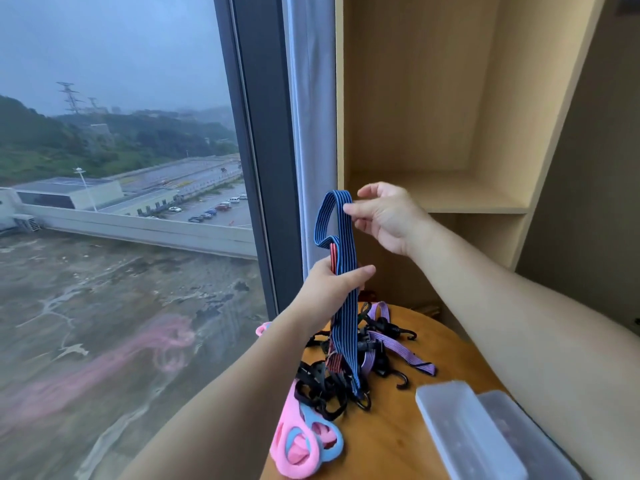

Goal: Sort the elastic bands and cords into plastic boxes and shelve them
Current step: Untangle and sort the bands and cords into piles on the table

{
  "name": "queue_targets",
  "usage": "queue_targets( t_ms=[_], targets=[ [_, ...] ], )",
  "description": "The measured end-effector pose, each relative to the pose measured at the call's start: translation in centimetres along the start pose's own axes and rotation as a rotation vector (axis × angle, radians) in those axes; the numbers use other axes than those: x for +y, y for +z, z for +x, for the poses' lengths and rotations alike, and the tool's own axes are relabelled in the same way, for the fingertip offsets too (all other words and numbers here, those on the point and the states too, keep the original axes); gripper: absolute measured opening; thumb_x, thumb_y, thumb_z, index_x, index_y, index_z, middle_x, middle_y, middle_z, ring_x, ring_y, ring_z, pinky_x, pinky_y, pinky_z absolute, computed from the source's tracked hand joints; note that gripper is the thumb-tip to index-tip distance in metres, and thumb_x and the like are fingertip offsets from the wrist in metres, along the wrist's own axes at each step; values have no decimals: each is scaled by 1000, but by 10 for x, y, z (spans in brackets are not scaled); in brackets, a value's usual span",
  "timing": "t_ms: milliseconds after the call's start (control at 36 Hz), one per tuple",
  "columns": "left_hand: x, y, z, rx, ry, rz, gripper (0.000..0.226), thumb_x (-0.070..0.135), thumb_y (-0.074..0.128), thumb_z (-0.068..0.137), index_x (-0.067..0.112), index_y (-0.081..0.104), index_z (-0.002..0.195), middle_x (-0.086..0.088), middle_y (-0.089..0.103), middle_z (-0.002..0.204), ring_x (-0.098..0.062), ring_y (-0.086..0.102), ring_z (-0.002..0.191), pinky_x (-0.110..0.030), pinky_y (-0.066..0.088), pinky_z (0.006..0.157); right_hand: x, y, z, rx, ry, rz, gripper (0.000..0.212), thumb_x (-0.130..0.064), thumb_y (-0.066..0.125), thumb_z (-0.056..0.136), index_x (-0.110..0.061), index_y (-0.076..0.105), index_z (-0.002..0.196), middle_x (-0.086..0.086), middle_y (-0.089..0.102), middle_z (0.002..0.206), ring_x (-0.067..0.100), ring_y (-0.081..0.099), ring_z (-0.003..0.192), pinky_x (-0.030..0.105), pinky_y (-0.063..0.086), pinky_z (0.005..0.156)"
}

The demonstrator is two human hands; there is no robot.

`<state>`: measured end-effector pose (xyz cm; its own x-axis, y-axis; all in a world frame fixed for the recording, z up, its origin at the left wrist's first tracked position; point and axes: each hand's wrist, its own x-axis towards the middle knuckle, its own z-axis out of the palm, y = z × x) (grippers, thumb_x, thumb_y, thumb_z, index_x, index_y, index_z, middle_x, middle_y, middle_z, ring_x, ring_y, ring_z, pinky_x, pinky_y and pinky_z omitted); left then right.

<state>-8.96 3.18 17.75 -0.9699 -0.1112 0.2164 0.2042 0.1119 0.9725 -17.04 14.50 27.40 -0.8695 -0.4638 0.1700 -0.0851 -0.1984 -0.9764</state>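
A blue striped elastic cord is lifted upright above the round wooden table. My left hand grips its middle, together with a red strap end. My right hand pinches the folded loop at the top. The cord's lower end hangs into a tangle of black hooks and straps. A purple elastic cord lies in that pile. Pink and blue rubber bands rest at the table's near left edge. Two translucent plastic boxes sit at the right front.
A light wooden shelf unit stands behind the table, its compartment at hand height open. A large window with a dark frame fills the left. A grey curtain hangs between window and shelf.
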Motion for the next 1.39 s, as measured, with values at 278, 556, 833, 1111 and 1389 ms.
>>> queue_targets(
  t_ms=[278,556,833,1111,1389],
  targets=[
    [-11,14,-11,-111,-48,-47,35,44,70,82,21,53,62,0,54,60,-17,57,54,-27,50,56,-2,-14,28,226,-38,-111,20,4,67,86,-13,56,85,9,65,90,17,61,77,24,48,62],
    [-13,10,-13,-93,-118,-53,30,40,71,83,20,57,66,-2,56,62,-18,53,51,-29,48,54,41,-29,-9,-210,292,-87,12,-5,70,86,-8,59,89,4,63,74,7,50,53,16,39,41],
    [-30,9,-19,-91,-156,-117,29,31,71,81,24,53,60,0,48,57,-18,48,47,-26,45,51,58,-36,5,86,183,-134,9,-1,68,87,-6,60,86,11,67,85,16,66,72,20,52,57],
    [-49,-15,-10,19,-167,-167,23,11,62,94,10,48,75,-2,50,59,-17,48,50,-30,47,53,151,-102,2,141,377,-608,14,-1,59,91,-10,65,81,13,69,85,18,64,66,25,52,57],
    [-73,-25,18,181,-151,-52,29,18,67,90,9,43,78,-5,41,59,-21,42,48,-34,42,56,251,-130,14,-15,524,-1035,29,0,47,96,-9,69,112,14,66,114,28,61,97,28,48,79]
  ],
)
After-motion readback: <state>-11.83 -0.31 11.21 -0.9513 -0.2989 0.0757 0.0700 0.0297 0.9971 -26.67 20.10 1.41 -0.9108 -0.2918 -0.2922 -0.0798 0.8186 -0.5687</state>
